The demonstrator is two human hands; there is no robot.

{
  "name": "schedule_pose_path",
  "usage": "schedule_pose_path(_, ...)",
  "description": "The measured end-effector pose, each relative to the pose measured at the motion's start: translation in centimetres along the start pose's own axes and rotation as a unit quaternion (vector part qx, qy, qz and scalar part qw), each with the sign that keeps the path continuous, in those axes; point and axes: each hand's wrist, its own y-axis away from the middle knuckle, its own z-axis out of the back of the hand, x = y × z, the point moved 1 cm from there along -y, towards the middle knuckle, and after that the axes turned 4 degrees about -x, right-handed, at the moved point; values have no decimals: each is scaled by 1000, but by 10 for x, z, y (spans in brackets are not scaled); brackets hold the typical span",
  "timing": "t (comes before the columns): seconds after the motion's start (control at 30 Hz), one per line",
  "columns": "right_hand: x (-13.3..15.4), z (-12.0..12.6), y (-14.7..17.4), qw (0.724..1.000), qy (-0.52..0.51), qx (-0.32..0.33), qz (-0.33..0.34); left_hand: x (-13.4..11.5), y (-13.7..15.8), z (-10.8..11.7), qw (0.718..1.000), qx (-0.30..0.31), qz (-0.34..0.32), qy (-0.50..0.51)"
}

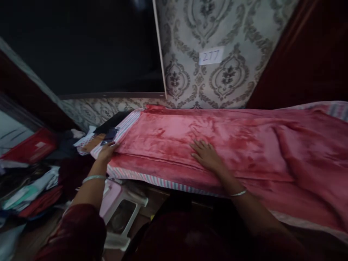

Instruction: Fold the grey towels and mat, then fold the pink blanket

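Note:
A pink plush blanket (163,137) stretches across a long surface against the wall, with one folded layer lying on top of another. Striped cloth (160,181) shows along its front and left borders. My right hand (206,156) rests palm down on the folded layer, fingers spread, holding nothing. At the blanket's left edge, my left hand (107,152) touches the plush with its fingers extended; the underside of that hand is hidden. Toward the right, the blanket (307,145) is wrinkled and loosely bunched.
A large dark screen (95,47) hangs above the left part of the blanket. A paper label (211,56) marked 277 is on the patterned wall. Below left stand a pink and white plastic stool (112,197), piled clothes (40,194) and a red box (32,146).

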Motion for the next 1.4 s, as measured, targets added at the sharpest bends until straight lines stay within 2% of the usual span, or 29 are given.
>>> schedule_pose_path(0.07,0,-3,-1,1000,7,9,-1,5,-2,-2,999,19,28,30)
schedule_pose_path(0.17,-1,-9,1,1000,17,21,-6,8,-4,-10,998,31,36,46)
schedule_pose_path(0.4,0,-11,18,1000,14,19,8,15,-8,-13,999,5,30,44)
schedule_pose_path(0.53,19,-1,11,999,14,32,-5,16,-10,-18,999,-8,25,35)
schedule_pose_path(0.63,43,2,-2,999,3,17,44,18,-11,-20,999,-20,20,23)
schedule_pose_path(0.73,62,-4,-7,996,9,32,84,21,-12,-21,999,-30,15,9)
schedule_pose_path(0.93,66,-16,2,995,21,27,93,25,-15,-24,999,-44,14,-9)
schedule_pose_path(1.1,66,-11,1,995,12,45,88,23,-13,-22,999,-49,-1,-7)
schedule_pose_path(1.23,63,6,-18,991,-25,77,104,22,-11,-17,999,-45,-9,-4)
schedule_pose_path(1.33,66,22,-52,992,-37,53,107,22,-11,-15,999,-42,-11,-3)
schedule_pose_path(1.4,71,28,-78,996,-31,39,77,21,-10,-13,999,-41,-13,-2)
